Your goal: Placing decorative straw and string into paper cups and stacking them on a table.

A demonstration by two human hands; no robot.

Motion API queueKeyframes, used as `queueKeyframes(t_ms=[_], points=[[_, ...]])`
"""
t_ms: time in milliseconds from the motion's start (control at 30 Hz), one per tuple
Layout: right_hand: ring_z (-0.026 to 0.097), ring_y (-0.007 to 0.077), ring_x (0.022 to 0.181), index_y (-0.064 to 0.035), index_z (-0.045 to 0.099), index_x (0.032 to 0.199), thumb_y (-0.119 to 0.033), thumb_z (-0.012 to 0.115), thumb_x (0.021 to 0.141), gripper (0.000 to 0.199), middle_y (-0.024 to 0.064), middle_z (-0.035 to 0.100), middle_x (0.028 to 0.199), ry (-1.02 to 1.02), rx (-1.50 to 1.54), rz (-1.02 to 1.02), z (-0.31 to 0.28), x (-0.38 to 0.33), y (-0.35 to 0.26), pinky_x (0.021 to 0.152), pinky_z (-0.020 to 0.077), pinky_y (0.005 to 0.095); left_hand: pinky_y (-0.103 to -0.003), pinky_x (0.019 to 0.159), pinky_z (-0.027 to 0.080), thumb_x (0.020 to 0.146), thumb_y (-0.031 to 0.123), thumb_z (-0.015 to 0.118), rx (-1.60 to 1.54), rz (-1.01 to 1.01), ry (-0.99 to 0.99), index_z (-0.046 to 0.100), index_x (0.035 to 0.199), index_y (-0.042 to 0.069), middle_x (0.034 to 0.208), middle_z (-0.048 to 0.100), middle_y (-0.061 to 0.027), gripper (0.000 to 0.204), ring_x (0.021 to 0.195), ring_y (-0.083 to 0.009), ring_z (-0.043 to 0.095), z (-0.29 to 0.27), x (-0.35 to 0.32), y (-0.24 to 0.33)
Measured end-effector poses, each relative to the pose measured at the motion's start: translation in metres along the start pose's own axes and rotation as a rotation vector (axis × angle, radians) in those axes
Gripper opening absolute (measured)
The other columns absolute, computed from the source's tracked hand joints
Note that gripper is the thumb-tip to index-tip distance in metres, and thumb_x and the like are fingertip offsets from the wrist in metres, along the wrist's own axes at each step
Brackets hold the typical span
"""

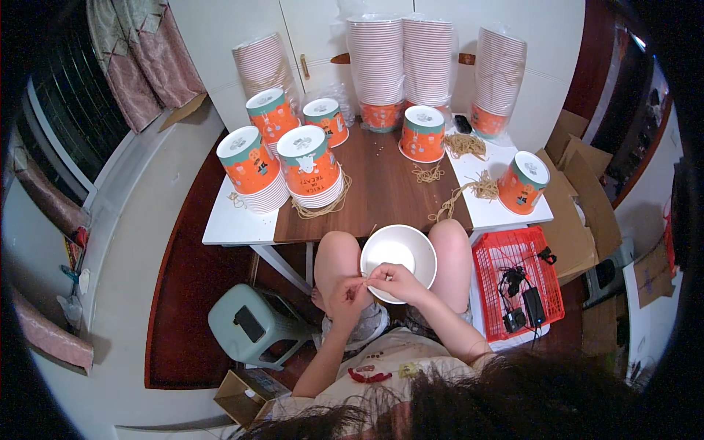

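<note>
A white paper bucket (400,253) rests open end up on my lap, between my knees. My right hand (394,281) holds its near rim, fingers pinched at the edge. My left hand (347,296) is just beside it, fingers pinched on a thin tan string (361,278) that runs to the rim. On the brown table (381,194) in front stand stacks of orange printed buckets (308,167) turned upside down. Loose bundles of tan string (477,187) lie on the table's right side.
Tall bagged stacks of buckets (402,62) stand at the table's back against white cupboard doors. A red crate (521,282) with black chargers sits right of my knee. A pale green stool (253,323) stands at my left, with cardboard boxes (576,213) at the right.
</note>
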State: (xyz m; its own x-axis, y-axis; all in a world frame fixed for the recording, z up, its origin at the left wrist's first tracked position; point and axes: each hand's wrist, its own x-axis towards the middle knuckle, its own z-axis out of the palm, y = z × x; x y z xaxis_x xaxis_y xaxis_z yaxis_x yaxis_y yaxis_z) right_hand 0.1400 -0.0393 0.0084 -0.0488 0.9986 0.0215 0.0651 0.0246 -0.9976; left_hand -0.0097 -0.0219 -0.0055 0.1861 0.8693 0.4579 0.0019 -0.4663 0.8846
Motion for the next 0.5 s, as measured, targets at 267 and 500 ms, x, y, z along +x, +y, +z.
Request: queueKeyframes(t_ms=[267,500], points=[[0.048,0.0046,0.067,-0.0054,0.058,0.082,-0.012,0.059,0.077,0.008,-0.0020,0.056,0.072,0.078,0.147,-0.004,-0.011,0.000,0.008,0.059,0.0396,0.0199,-0.017,0.054,0.037,0.075,-0.003,0.059,0.054,0.031,-0.003,0.058,0.084,0.004,0.077,0.056,0.0001,0.012,0.060,-0.0035,0.045,0.002,-0.001,-0.003],[0.056,0.0185,0.072,-0.0108,0.060,0.083,-0.013,0.066,0.069,0.016,0.0040,0.059,0.077,0.244,-0.675,-0.727,-0.006,-0.011,-0.023,0.062,0.0434,0.0289,-0.016,0.056,0.036,0.075,-0.001,0.060,-0.108,-0.078,-0.027,0.056,0.088,0.004,0.076,0.054,0.0012,0.014,0.063,-0.0030,0.045,0.001,0.000,-0.004]])
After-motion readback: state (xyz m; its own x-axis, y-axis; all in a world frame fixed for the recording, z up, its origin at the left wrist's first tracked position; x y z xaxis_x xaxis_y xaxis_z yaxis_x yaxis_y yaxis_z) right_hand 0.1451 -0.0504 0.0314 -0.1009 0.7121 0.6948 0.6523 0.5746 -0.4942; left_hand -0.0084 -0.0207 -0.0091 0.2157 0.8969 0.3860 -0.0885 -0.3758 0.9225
